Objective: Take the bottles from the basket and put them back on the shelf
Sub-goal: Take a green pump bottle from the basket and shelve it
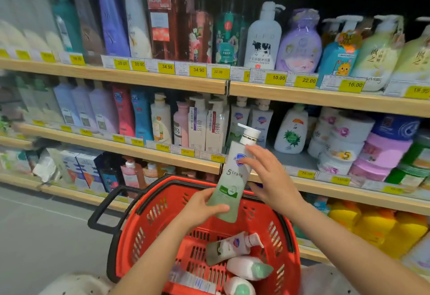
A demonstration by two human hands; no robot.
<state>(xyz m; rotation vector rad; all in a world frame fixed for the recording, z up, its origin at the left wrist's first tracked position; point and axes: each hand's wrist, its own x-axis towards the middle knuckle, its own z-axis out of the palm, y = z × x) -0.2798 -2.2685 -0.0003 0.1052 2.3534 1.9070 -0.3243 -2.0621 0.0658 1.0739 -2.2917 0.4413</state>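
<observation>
A white and green pump bottle (233,173) is held upright above the red basket (149,220). My left hand (204,208) grips its green bottom end. My right hand (270,176) rests against its upper side with fingers spread, not closed around it. Inside the basket lie a grey-white pump bottle (229,247), a white bottle with a green end (250,268) and another white and green bottle (239,286) at the lower edge. The middle shelf (279,157) behind the held bottle has a bare gap next to two similar white pump bottles (260,120).
Three wooden shelves full of shampoo and body-wash bottles run across the view, with yellow price tags along their edges. Stacked tubs (342,141) stand right of the gap. The basket has a black handle (104,208) at its left. Grey floor lies lower left.
</observation>
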